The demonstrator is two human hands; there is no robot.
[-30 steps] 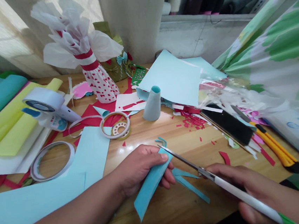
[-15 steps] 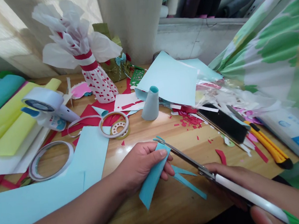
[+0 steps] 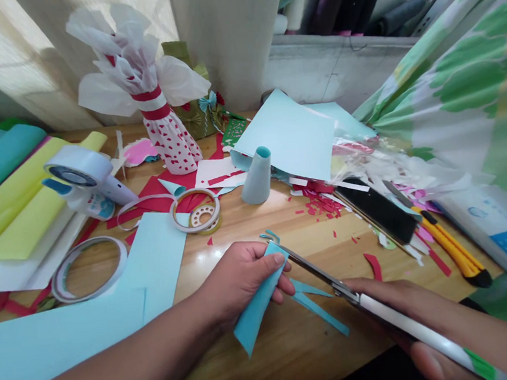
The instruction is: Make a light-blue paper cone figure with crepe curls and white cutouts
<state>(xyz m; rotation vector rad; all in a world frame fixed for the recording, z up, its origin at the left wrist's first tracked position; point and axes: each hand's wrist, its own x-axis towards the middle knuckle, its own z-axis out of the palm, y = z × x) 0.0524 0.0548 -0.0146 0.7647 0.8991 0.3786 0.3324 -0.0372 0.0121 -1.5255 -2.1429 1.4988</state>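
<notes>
My left hand [image 3: 252, 273] pinches a folded piece of light blue paper [image 3: 258, 309] between thumb and fingers. In my right hand [image 3: 395, 314] is a pair of scissors [image 3: 348, 293] with white and green handles. Their blades reach to the top edge of the blue paper, close to my left thumb, and look nearly closed. A thin curled blue sliver [image 3: 270, 235] shows at the blade tips. Narrow blue paper offcuts [image 3: 321, 312] lie on the table under the scissors. Beyond my hands stands a blue paper cone [image 3: 258, 177] with a cut-off top.
Tape rolls [image 3: 89, 270] and blue sheets [image 3: 154, 253] lie at left, near a glue bottle [image 3: 90, 199]. A wrapped bouquet [image 3: 156, 110] stands behind. A phone [image 3: 378, 208], a yellow utility knife [image 3: 454, 245] and red scraps [image 3: 322, 204] occupy the right.
The view has shifted slightly. Both hands keep nearly the same place on the paper and scissors, and the scissor handles sit a little lower and further right.
</notes>
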